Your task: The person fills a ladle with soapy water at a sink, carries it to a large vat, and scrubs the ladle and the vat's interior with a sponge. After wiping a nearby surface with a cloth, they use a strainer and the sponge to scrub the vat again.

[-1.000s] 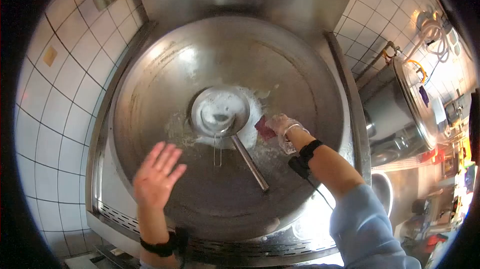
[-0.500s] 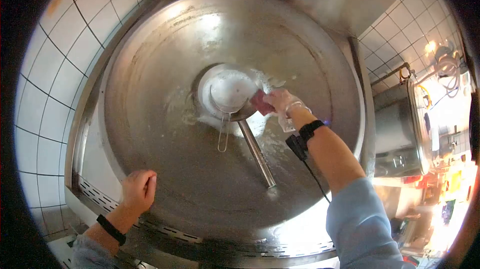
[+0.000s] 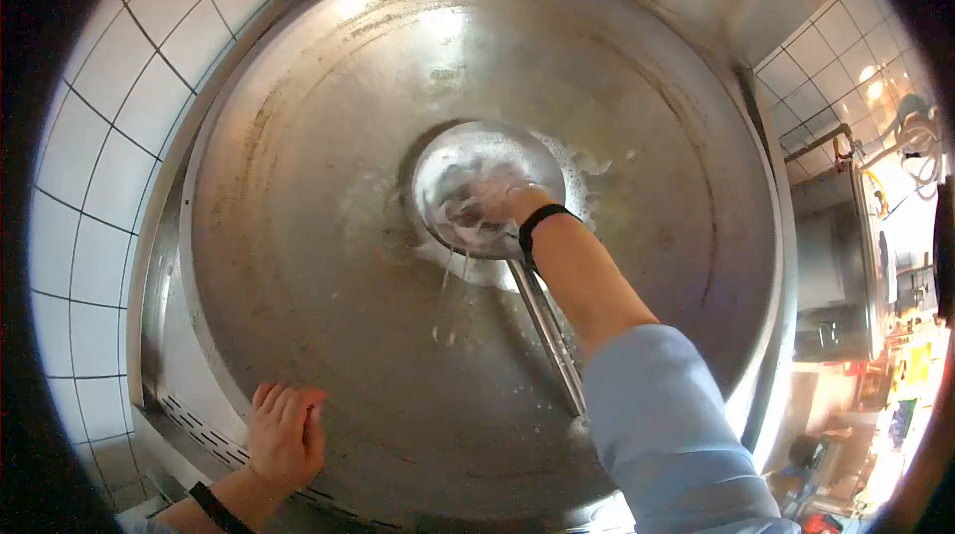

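Observation:
A wide metal ladle with a long tubular handle rests in the middle of a huge steel wok. Its bowl holds foamy water. My right hand is down in that bowl, fingers smeared by motion and partly lost in the suds, so I cannot tell what it grips. A wire loop handle hangs out over the ladle's near rim; the rest of that utensil is hidden in the bowl. My left hand is loosely closed with nothing in it, above the wok's near-left edge.
Foam and wet patches lie on the wok around the ladle. White tiled wall runs along the left. A slotted metal edge borders the wok at the near left. On the right stands a large metal vessel below hoses.
My right hand has moved from the ladle's right rim, where it held a reddish pad, into the bowl. The pad no longer shows. The view has shifted; my left hand stays near the wok's edge.

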